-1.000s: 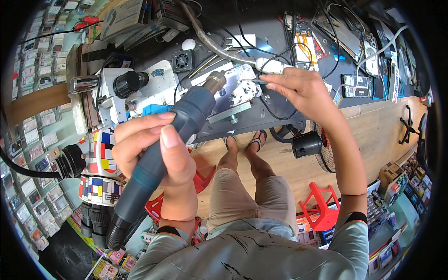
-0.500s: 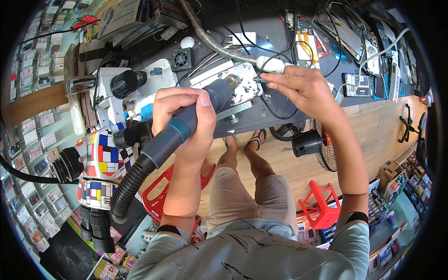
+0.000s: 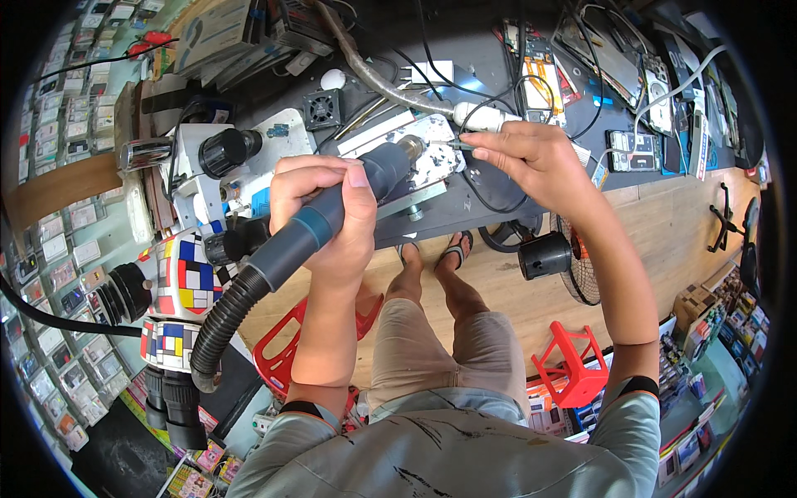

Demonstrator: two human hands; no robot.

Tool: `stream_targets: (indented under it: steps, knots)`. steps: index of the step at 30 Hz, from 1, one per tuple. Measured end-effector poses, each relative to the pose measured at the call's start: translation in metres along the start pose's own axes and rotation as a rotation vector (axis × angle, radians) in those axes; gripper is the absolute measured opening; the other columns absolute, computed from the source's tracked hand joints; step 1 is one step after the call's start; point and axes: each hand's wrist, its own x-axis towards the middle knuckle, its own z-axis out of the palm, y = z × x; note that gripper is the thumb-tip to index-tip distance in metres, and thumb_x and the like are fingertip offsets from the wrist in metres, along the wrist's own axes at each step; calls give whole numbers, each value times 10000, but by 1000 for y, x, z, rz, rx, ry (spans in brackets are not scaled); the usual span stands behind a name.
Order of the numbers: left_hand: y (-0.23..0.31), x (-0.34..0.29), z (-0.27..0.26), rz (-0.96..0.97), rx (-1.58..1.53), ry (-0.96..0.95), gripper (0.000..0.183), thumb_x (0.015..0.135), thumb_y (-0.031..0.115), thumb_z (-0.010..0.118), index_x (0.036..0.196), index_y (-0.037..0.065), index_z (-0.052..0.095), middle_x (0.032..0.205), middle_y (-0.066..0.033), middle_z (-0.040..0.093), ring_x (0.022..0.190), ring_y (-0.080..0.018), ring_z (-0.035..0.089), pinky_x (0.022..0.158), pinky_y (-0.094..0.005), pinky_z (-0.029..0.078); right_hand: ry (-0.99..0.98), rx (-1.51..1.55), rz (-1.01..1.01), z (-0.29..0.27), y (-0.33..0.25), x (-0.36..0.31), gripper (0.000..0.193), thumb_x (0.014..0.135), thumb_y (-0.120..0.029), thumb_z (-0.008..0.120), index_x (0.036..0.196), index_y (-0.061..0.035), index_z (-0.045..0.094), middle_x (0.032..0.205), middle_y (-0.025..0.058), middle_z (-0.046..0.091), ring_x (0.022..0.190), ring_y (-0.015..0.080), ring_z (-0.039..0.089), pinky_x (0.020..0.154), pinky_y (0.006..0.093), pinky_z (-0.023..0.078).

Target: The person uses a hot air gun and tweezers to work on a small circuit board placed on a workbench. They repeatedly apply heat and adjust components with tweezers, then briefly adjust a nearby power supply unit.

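Observation:
My left hand (image 3: pixel 328 212) is wrapped round the dark grey handle of a hot air gun (image 3: pixel 290 245), with a ribbed black hose running down from its back end. Its metal nozzle points at a white, black-speckled plate (image 3: pixel 433 166) at the bench edge. Between the pinched thumb and fingers of my right hand (image 3: pixel 523 153) are slim tweezers (image 3: pixel 452 144), reaching left over the plate close to the nozzle. Whatever small part lies at their tips is too small to make out. Partly under the gun is a metal holder (image 3: pixel 390 133).
At left stands a microscope (image 3: pixel 178 274) with a colour-block pattern. A small black fan (image 3: pixel 322 108) sits behind my left hand. Cables cross the dark bench (image 3: pixel 490 62); opened phones (image 3: pixel 631 149) lie at right. Below are a floor fan (image 3: pixel 573 257) and a red stool (image 3: pixel 573 365).
The hot air gun's back end and hose have shifted slightly left and down with my left hand. My right hand and the tweezers have moved slightly left over the plate.

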Motion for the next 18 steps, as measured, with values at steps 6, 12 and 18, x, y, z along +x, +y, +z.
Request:
stream_targets:
  steps: [6,12,18]
  knots:
    - [-1,-1,1,-9,-20,9,187,998,45,765,1013,28,579,946,-141,705,867,-215,691,843,-346,559,18,52,-10,2,-2,4,249,1010,-180,810,1231,-73,850,866,163,755,767,340,703,737,415,572]
    - [35,16,-13,125,2,102,252,944,79,803,1063,43,583,999,-155,709,848,-221,688,830,-345,575,24,81,57,1,-17,3,266,1016,-193,812,1224,-28,838,993,178,815,848,324,752,803,381,604]
    - [73,26,-28,276,187,217,190,991,194,664,1004,65,525,902,-145,645,817,-225,639,821,-346,553,266,421,413,15,-34,-9,282,1021,-188,811,1255,-34,836,1009,177,811,842,277,753,808,349,589]
